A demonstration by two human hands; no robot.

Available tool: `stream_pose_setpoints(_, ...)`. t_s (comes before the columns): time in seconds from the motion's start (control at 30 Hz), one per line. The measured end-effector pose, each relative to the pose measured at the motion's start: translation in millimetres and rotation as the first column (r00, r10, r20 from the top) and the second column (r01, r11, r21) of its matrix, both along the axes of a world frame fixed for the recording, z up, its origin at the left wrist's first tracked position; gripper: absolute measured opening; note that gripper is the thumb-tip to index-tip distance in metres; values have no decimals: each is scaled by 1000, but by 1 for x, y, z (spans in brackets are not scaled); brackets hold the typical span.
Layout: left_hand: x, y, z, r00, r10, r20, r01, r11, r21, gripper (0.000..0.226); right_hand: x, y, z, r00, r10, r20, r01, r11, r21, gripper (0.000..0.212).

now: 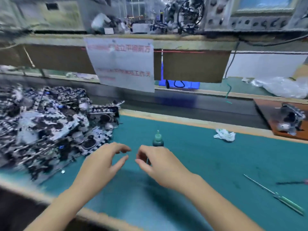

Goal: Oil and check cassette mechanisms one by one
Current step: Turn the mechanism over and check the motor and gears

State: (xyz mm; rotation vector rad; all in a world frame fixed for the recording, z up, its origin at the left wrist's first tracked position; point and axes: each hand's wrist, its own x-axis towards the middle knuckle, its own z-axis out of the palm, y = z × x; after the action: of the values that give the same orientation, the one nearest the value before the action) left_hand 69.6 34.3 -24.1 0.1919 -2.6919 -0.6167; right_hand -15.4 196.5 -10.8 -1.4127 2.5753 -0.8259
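Observation:
A big heap of cassette mechanisms [50, 120], metal and black plastic, lies on the left of the green mat [208, 164]. A small green oil bottle [158, 139] stands upright in the middle, just beyond my right hand. My left hand [101, 162] hovers over the mat beside the heap, fingers loosely curved and holding nothing. A little to its right, my right hand [156, 162] has its fingers curled, and a thin needle-like sliver [147, 160] shows under them; the blur hides how it is held. The two hands are close together but apart.
A crumpled white rag [225, 135] lies right of the bottle. A green-handled screwdriver [283, 200] and a dark tool [291, 182] lie at the right. One mechanism [290, 119] sits on a brown board [273, 114]. A dark conveyor [183, 100] and a hanging paper sign [123, 64] are behind.

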Motion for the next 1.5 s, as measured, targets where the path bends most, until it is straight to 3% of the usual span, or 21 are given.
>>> stream_pose_setpoints(0.2, 20, -61, 18, 947, 300, -116, -311, 945, -98, 19, -3, -105, -11, 990, 74, 120, -64, 994, -85, 21)
stream_pose_setpoints(0.3, 24, -88, 24, 875, 439, -205, -470, 871, -143, 29, -8, -156, -7, 984, 72, 163, -47, 987, -152, 31)
stream_pose_setpoints(0.4, 26, -112, 30, 780, 558, -284, -618, 758, -209, 62, -17, -197, 0, 983, 22, 184, 12, 983, -183, 43)
stream_pose_setpoints(0.53, 19, -134, 37, 753, 649, -106, -646, 700, -306, 112, -32, -229, 8, 969, 10, 246, 4, 998, -57, 61)
stream_pose_setpoints(0.6, 15, -140, 36, 757, 652, -45, -628, 707, -325, 118, -37, -236, 10, 965, 22, 263, -24, 1000, 2, 64)
stream_pose_setpoints(0.73, 11, -149, 31, 783, 622, -15, -591, 735, -332, 110, -44, -245, 12, 936, -4, 351, 4, 1000, 1, 54)
stream_pose_setpoints(0.9, 12, -151, 31, 833, 547, -84, -545, 784, -298, 102, -48, -242, 17, 856, 18, 517, 27, 996, -80, 48)
stream_pose_setpoints(1.1, 18, -142, 38, 877, 442, -187, -480, 796, -368, 99, -49, -226, 16, 804, 91, 588, 34, 980, -198, 53)
stream_pose_setpoints(1.27, 16, -129, 62, 869, 395, -299, -488, 789, -374, 99, -46, -209, 41, 727, 155, 669, 150, 915, -375, 51)
stream_pose_setpoints(1.5, 8, -77, 75, 921, 245, -303, -338, 890, -307, 98, -44, -118, 62, 784, 61, 617, 268, 864, -426, 44)
